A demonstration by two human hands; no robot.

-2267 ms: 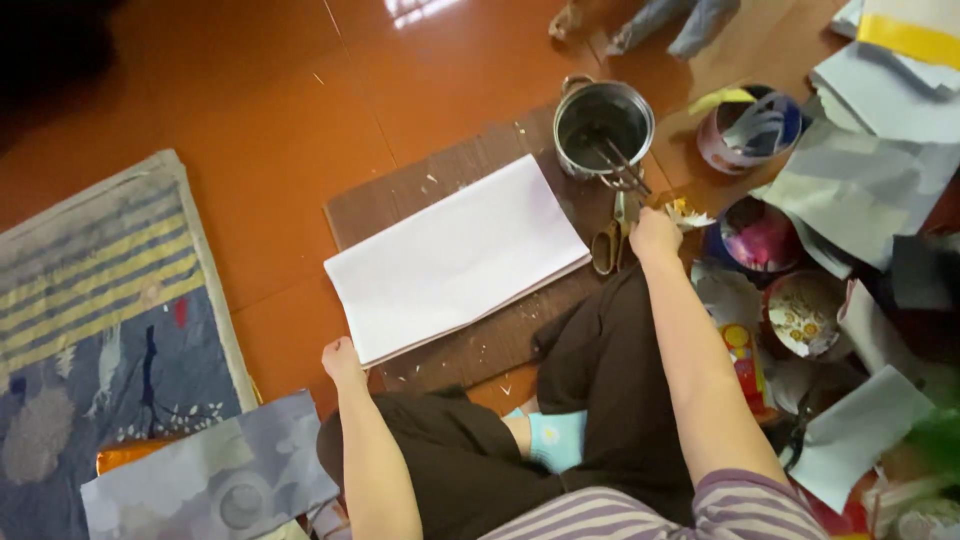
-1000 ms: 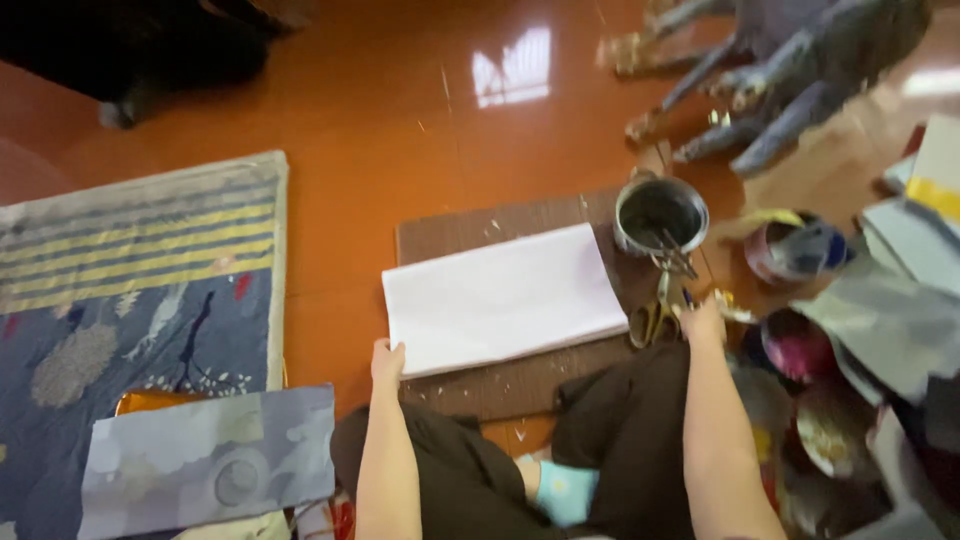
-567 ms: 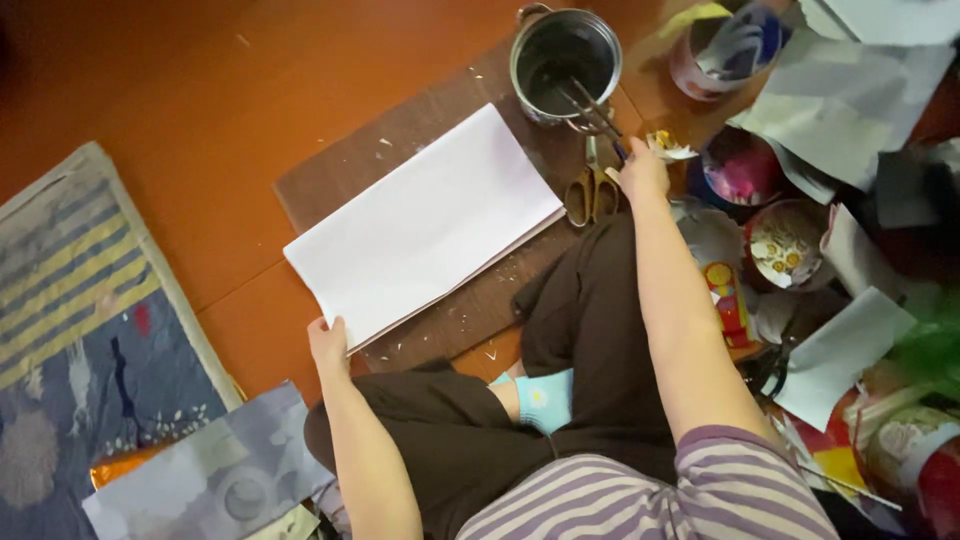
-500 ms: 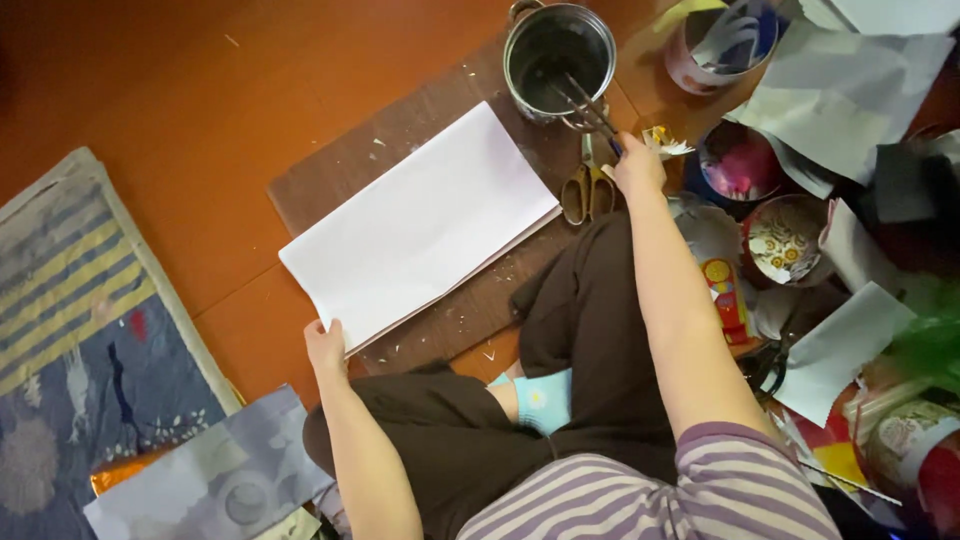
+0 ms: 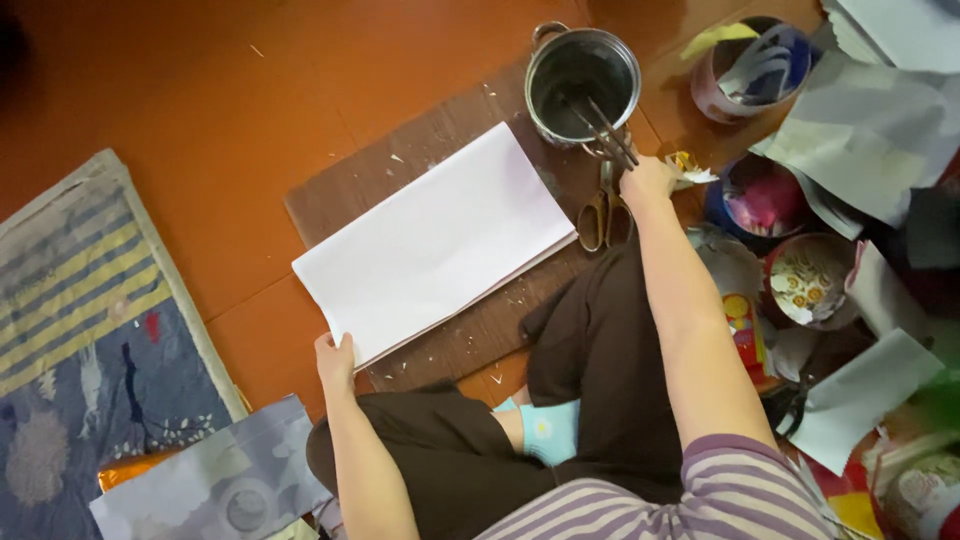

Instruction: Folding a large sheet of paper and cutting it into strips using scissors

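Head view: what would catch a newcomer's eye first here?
The big stack of white paper on a brown board in the middle of the orange floor, with the left hand at its near corner. Next, the metal pot of dark liquid at the board's far end, the right hand just below it beside a pair of scissors. Bowls and loose sheets crowd the right side.

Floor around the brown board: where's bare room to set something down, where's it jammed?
Free: orange floor above the brown board, between the striped rug and the steel pot. Small strip of board by the left hand, under the white paper stack. Crowded: past the right hand, bowls, scissors, paper sheets.
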